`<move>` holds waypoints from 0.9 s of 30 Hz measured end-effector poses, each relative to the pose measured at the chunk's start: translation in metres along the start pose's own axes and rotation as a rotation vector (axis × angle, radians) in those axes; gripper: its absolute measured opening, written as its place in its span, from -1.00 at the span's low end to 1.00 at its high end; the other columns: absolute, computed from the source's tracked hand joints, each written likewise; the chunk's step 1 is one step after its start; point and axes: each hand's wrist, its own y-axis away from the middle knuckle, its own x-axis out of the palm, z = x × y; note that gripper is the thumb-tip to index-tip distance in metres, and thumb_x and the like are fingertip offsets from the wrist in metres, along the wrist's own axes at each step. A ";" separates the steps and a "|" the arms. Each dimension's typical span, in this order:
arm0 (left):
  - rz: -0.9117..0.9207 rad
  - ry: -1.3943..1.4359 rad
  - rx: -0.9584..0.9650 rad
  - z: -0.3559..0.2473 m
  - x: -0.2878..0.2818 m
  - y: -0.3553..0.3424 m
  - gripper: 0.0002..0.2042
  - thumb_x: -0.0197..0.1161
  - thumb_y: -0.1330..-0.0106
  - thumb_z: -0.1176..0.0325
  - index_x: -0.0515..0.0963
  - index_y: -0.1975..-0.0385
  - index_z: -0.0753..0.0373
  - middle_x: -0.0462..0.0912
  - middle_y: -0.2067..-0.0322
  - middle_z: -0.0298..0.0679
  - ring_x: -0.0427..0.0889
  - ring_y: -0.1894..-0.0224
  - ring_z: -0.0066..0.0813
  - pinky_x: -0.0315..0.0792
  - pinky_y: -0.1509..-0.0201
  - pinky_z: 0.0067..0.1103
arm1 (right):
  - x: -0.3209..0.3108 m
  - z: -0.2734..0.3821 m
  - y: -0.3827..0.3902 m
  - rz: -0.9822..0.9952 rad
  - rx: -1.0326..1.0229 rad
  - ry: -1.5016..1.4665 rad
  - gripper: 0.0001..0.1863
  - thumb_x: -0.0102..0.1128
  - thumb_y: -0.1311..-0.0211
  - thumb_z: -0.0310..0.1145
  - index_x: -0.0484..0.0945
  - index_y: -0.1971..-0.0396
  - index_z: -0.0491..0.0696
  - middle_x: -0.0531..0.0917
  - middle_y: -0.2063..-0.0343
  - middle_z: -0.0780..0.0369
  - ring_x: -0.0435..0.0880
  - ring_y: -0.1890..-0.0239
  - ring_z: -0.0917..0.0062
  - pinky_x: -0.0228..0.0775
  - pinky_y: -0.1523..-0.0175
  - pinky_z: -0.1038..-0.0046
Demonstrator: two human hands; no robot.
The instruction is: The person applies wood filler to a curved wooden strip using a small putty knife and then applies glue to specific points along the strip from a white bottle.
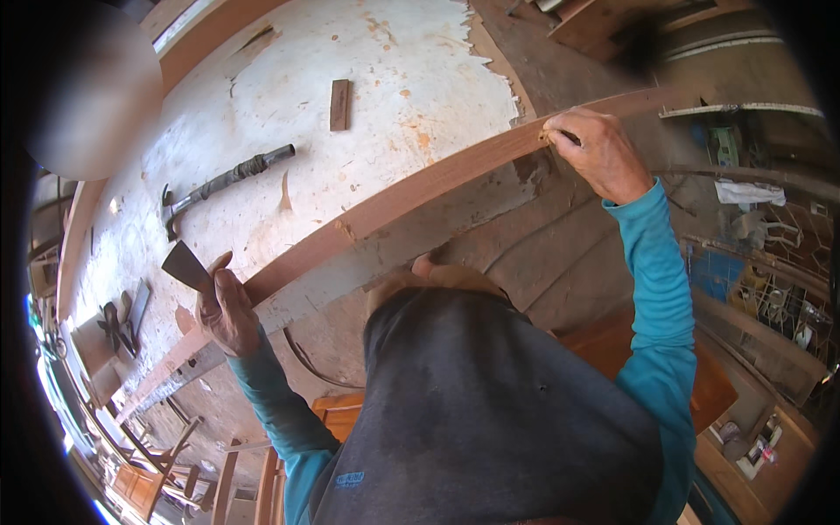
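A long reddish-brown wooden strip (411, 188) crosses the white, stained worktable on a slant, from lower left to upper right. My left hand (229, 311) is closed around a putty knife (185, 265), its dark, flared blade pointing up and left; the handle is mostly hidden in the fingers. That hand is against the strip's left part. Toward the strip's right end, my right hand (604, 153) has its fingers pinched together at the wood. A yellowish bit (546, 135) shows at those fingertips, too small to name. Another pale patch (344, 229) marks the strip's middle.
A hammer (229, 181) with a wrapped handle lies beyond the left hand. Farther back is a small wooden block (339, 105). Pliers (114, 327) and a flat-bladed tool (138, 306) lie at the left. Wooden frames (149, 477) stand at lower left; racks and clutter fill the right.
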 end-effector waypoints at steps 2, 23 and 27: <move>0.007 0.061 -0.039 -0.002 0.000 0.001 -0.63 0.23 -0.58 0.15 0.65 -0.06 0.38 0.29 0.61 -0.60 0.17 0.57 -0.87 -0.03 0.51 -0.73 | 0.001 -0.006 -0.001 0.029 -0.013 0.007 -0.87 0.27 -0.31 -0.44 0.71 0.26 -0.18 0.72 0.32 0.03 0.71 0.24 0.08 0.54 0.07 0.14; -0.055 0.042 0.103 0.022 -0.012 -0.004 -0.63 0.17 -0.61 0.13 0.66 -0.09 0.35 0.32 0.62 -0.56 0.17 0.62 -0.84 0.00 0.58 -0.71 | 0.000 -0.015 -0.003 0.086 -0.183 0.064 -0.88 0.31 -0.33 -0.42 0.63 0.26 -0.15 0.68 0.31 0.03 0.73 0.22 0.07 0.62 0.11 0.16; -0.102 0.047 0.101 0.025 -0.016 -0.007 -0.63 0.15 -0.62 0.15 0.66 -0.07 0.37 0.33 0.59 -0.52 0.19 0.61 -0.81 0.02 0.58 -0.71 | -0.002 -0.022 -0.008 0.124 -0.253 0.029 -0.89 0.30 -0.33 -0.45 0.60 0.26 -0.17 0.66 0.33 0.02 0.74 0.23 0.08 0.64 0.12 0.16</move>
